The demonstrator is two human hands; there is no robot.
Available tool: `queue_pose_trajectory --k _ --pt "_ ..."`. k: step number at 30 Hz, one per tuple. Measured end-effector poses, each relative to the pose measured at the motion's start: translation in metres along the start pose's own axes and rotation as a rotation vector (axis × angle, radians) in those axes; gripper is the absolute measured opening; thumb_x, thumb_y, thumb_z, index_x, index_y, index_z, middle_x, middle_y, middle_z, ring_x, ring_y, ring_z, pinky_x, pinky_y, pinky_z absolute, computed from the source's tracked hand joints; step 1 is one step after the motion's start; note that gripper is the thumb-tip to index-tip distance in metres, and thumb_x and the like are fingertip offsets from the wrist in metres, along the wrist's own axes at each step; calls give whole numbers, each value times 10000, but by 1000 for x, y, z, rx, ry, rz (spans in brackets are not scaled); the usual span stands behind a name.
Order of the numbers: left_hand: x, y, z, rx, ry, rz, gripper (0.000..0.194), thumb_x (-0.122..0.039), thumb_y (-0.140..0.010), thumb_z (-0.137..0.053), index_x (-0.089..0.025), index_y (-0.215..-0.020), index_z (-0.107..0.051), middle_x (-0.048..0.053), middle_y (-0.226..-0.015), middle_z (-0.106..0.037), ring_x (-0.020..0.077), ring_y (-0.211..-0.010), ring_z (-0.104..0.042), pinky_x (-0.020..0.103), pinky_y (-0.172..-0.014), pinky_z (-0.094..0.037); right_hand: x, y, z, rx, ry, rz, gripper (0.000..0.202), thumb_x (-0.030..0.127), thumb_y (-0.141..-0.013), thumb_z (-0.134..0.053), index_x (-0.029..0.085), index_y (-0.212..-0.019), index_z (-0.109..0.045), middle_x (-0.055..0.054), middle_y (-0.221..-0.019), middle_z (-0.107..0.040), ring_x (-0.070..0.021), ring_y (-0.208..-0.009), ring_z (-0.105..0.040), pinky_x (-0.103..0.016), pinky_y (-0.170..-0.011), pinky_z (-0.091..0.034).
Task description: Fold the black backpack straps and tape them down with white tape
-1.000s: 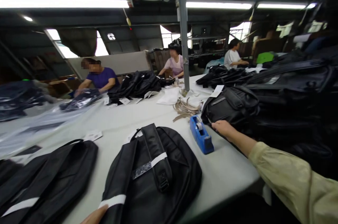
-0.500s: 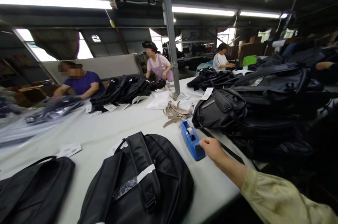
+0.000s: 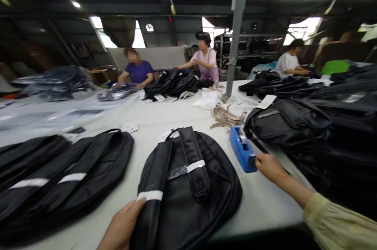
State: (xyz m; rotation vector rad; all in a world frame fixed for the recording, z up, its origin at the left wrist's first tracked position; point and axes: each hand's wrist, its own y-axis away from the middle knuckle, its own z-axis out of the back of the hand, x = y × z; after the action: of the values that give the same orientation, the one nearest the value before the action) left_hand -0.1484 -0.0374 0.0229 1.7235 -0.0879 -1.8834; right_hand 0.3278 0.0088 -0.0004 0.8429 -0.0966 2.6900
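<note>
A black backpack [image 3: 182, 218] lies strap side up at the front middle, with white bands around both straps. My left hand [image 3: 125, 222] grips its left strap at the lower band, thumb on top and the other fingers hidden beneath. Right of the bag stands a blue tape dispenser [image 3: 242, 150] with a roll in it. At the dispenser's near end, my right hand [image 3: 269, 167] is closed in a pinch; whatever it may hold is too small to make out.
More black backpacks [image 3: 97, 163] with white bands lie at the left. Black bags are piled [image 3: 341, 132] at the right. Beyond the dispenser are brown strips [image 3: 226, 115] and a metal post [image 3: 236, 34]. Three people are at the table's far side.
The view has swung left. My left hand has come into view and taken hold of the backpack's left strap. My right hand is still pinched at the dispenser's near end.
</note>
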Motion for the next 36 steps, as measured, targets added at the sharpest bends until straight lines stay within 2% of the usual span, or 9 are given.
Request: queue_pose_trajectory --k 3,7,9,13,16,19,22,27,36 --pt "10 -2 6 81 58 14 345 -415 -685 -716 -92 -804 -715 66 -741 -726 222 -703 -654 307 -648 -511 -23 -11 -15 114 -71 -47 285 314 -771 -602 143 -543 -585 -37 -540 -562 -118 -491 -483 -242 -466 -311" --pt "13 0 5 124 112 -18 369 -460 -637 -716 -110 -754 -707 56 -681 -718 216 -655 -645 296 -597 -494 -51 2 -43 182 -323 -364 249 296 -767 -494 169 -557 -538 -8 -464 -468 -98 -382 -374 -233 -410 -247" --pt "14 0 5 149 143 13 365 -449 -620 -735 -119 -773 -703 56 -698 -726 225 -676 -657 306 -626 -510 -44 18 -44 156 -382 -473 248 308 -763 -480 176 -555 -512 -2 -459 -447 -93 -362 -340 -231 -398 -231" --pt "17 -8 9 167 165 84 334 -415 -595 -766 -151 -785 -690 44 -699 -726 257 -753 -681 337 -717 -533 36 44 -16 92 -642 -113 254 411 -733 -577 161 -692 -587 -18 -600 -558 -97 -460 -416 -219 -438 -284" --pt "16 -8 8 171 125 25 315 -425 -619 -744 -154 -770 -689 41 -696 -717 254 -736 -674 332 -692 -525 127 56 -3 312 -615 204 308 448 -766 -587 151 -798 -660 -20 -638 -614 -101 -508 -461 -216 -487 -343" --pt "16 -1 4 135 39 -97 343 -470 -661 -691 -136 -736 -695 37 -670 -693 223 -675 -636 296 -621 -487 206 71 -27 622 -495 447 227 340 -779 -590 141 -714 -679 -11 -601 -626 -105 -551 -521 -198 -529 -382" --pt "18 1 -1 94 -38 -203 373 -500 -697 -643 -131 -701 -690 19 -620 -645 181 -607 -566 260 -552 -420 255 84 -79 819 -389 559 180 268 -768 -591 139 -709 -701 9 -578 -621 -90 -516 -512 -185 -496 -365" --pt "22 0 -5 82 -97 -268 392 -522 -729 -611 -139 -675 -678 -7 -579 -573 157 -589 -498 240 -533 -343 285 84 -142 787 -188 538 155 267 -731 -648 137 -696 -725 13 -560 -609 -90 -537 -518 -180 -476 -334" --pt "17 7 -7 47 -229 -363 377 -487 -771 -566 -151 -626 -655 -16 -572 -533 156 -600 -460 248 -562 -326 293 78 -142 777 -43 389 112 242 -623 -691 155 -560 -660 23 -487 -550 -89 -484 -482 -195 -427 -299"
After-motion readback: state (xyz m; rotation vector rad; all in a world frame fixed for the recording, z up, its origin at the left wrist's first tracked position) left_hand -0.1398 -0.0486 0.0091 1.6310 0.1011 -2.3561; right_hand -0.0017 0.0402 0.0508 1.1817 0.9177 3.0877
